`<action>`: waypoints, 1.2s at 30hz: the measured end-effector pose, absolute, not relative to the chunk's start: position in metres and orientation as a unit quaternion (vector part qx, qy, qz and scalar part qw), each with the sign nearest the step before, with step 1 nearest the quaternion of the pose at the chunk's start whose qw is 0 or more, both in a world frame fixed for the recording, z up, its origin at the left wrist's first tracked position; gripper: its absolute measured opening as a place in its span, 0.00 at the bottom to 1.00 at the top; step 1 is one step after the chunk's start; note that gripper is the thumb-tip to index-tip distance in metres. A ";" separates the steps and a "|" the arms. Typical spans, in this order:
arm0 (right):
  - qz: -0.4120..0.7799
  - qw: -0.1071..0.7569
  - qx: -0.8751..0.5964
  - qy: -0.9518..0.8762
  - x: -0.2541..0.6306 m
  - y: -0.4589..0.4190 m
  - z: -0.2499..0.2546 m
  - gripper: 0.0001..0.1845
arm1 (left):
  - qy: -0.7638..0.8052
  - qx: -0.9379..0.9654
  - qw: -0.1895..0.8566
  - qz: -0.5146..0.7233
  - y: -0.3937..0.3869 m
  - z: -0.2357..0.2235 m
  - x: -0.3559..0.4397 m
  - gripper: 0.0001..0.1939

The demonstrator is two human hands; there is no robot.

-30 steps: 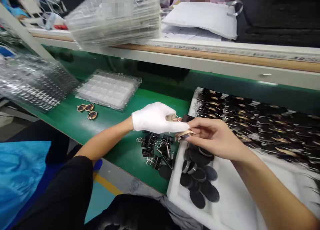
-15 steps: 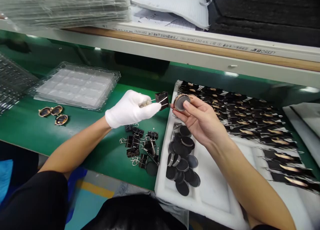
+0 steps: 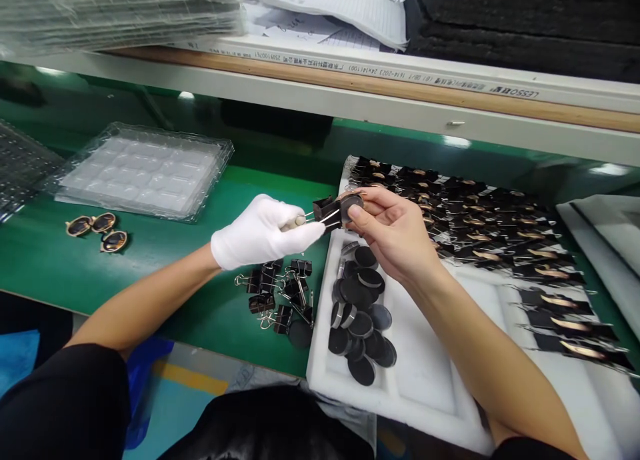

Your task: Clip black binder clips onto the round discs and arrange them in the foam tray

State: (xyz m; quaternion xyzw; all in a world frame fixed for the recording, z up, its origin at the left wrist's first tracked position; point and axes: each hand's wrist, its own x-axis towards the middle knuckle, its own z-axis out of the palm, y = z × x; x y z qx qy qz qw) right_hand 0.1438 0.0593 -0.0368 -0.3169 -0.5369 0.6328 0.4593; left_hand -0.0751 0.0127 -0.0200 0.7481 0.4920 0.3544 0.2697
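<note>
In a white glove, my left hand (image 3: 265,232) pinches the wire handles of a black binder clip (image 3: 324,209). The clip's mouth meets the edge of a dark round disc (image 3: 351,210), which my bare right hand (image 3: 393,230) grips between thumb and fingers. A gold-brown rim shows behind that disc, mostly hidden by my fingers. Below my hands, loose binder clips (image 3: 263,303) lie heaped on the green table. Beside them, several dark round discs (image 3: 361,323) are piled in a white foam tray (image 3: 425,373).
Rows of clipped gold-edged pieces (image 3: 545,253) fill the tray's far and right parts. Gold-rimmed pieces with dark lenses (image 3: 115,241) lie on the left, near clear plastic blister trays (image 3: 143,170). A shelf edge (image 3: 300,83) crosses above, holding papers and stacked plastic.
The binder clip has moved right onto the disc's edge, and its handles are squeezed. My right hand has shifted slightly left with the disc. The view has shifted slightly.
</note>
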 end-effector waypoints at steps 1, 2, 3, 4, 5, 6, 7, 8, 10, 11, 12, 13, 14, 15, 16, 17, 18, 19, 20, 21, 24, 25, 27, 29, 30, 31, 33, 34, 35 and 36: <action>0.632 0.459 -0.316 -0.539 0.143 0.059 -0.038 0.17 | 0.489 0.752 0.264 0.354 0.013 -0.021 -0.075 0.26; 0.631 0.460 -0.317 -0.539 0.143 0.059 -0.039 0.17 | 0.489 0.755 0.258 0.352 0.012 -0.023 -0.074 0.26; 0.632 0.460 -0.319 -0.537 0.142 0.058 -0.040 0.18 | 0.491 0.757 0.254 0.349 0.012 -0.024 -0.074 0.26; 0.634 0.460 -0.320 -0.533 0.142 0.058 -0.041 0.18 | 0.494 0.758 0.251 0.345 0.012 -0.025 -0.073 0.26; 0.636 0.460 -0.322 -0.529 0.141 0.058 -0.042 0.18 | 0.499 0.757 0.250 0.340 0.012 -0.025 -0.073 0.26; 0.637 0.461 -0.324 -0.526 0.140 0.058 -0.043 0.19 | 0.506 0.755 0.251 0.333 0.012 -0.024 -0.073 0.26; 0.637 0.461 -0.327 -0.524 0.139 0.057 -0.043 0.19 | 0.514 0.752 0.257 0.323 0.013 -0.022 -0.074 0.26; 0.635 0.463 -0.330 -0.522 0.139 0.057 -0.043 0.19 | 0.520 0.751 0.269 0.306 0.014 -0.019 -0.076 0.25; 0.638 0.469 -0.335 -0.511 0.138 0.057 -0.042 0.19 | 0.522 0.751 0.313 0.254 0.017 -0.010 -0.084 0.24; 0.646 0.471 -0.335 -0.499 0.138 0.057 -0.042 0.18 | 0.520 0.754 0.334 0.223 0.019 -0.005 -0.090 0.25; 0.658 0.474 -0.332 -0.482 0.138 0.058 -0.041 0.17 | 0.519 0.759 0.341 0.194 0.021 0.000 -0.097 0.27; 0.670 0.479 -0.329 -0.462 0.140 0.059 -0.040 0.17 | 0.524 0.767 0.330 0.167 0.023 0.003 -0.105 0.28; 0.679 0.487 -0.327 -0.442 0.141 0.060 -0.040 0.16 | 0.537 0.776 0.300 0.139 0.025 0.006 -0.113 0.29; 0.683 0.495 -0.329 -0.425 0.143 0.062 -0.040 0.16 | 0.555 0.783 0.261 0.106 0.026 0.006 -0.120 0.30; 0.683 0.501 -0.335 -0.412 0.145 0.064 -0.041 0.16 | 0.574 0.785 0.222 0.066 0.026 0.004 -0.127 0.31; 0.679 0.505 -0.344 -0.406 0.146 0.067 -0.043 0.16 | 0.593 0.781 0.192 0.023 0.025 0.000 -0.131 0.33; 0.675 0.503 -0.354 -0.407 0.147 0.068 -0.045 0.16 | 0.611 0.773 0.172 -0.020 0.023 -0.005 -0.134 0.34; 0.674 0.495 -0.364 -0.410 0.148 0.069 -0.046 0.17 | 0.626 0.762 0.158 -0.058 0.020 -0.012 -0.135 0.35; 0.676 0.486 -0.371 -0.412 0.147 0.069 -0.048 0.17 | 0.638 0.752 0.144 -0.087 0.018 -0.019 -0.135 0.36; 0.682 0.476 -0.374 -0.410 0.146 0.069 -0.049 0.18 | 0.646 0.744 0.130 -0.107 0.016 -0.025 -0.135 0.35; 0.724 0.442 -0.371 -0.377 0.140 0.064 -0.046 0.18 | 0.649 0.741 0.113 -0.133 0.014 -0.033 -0.135 0.26; 0.739 0.430 -0.367 -0.366 0.139 0.062 -0.044 0.16 | 0.650 0.740 0.112 -0.132 0.015 -0.032 -0.137 0.23; 0.755 0.411 -0.359 -0.362 0.137 0.059 -0.039 0.13 | 0.667 0.732 0.096 -0.100 0.017 -0.024 -0.141 0.20; 0.755 0.401 -0.345 -0.388 0.137 0.056 -0.036 0.11 | 0.690 0.720 0.064 0.004 0.019 -0.013 -0.138 0.22; 0.750 0.396 -0.333 -0.412 0.137 0.055 -0.035 0.11 | 0.691 0.716 0.058 0.081 0.019 -0.008 -0.134 0.24; 0.744 0.389 -0.319 -0.440 0.138 0.054 -0.035 0.12 | 0.680 0.711 0.065 0.165 0.019 -0.005 -0.127 0.26; 0.732 0.367 -0.288 -0.497 0.139 0.051 -0.037 0.13 | 0.635 0.697 0.119 0.310 0.019 0.000 -0.109 0.28; 0.725 0.359 -0.272 -0.522 0.139 0.049 -0.038 0.14 | 0.610 0.692 0.159 0.352 0.020 0.000 -0.100 0.28; 0.718 0.355 -0.257 -0.541 0.139 0.048 -0.040 0.14 | 0.589 0.691 0.196 0.371 0.021 0.000 -0.092 0.28; 0.710 0.357 -0.245 -0.555 0.140 0.048 -0.041 0.14 | 0.573 0.695 0.225 0.373 0.023 0.000 -0.085 0.28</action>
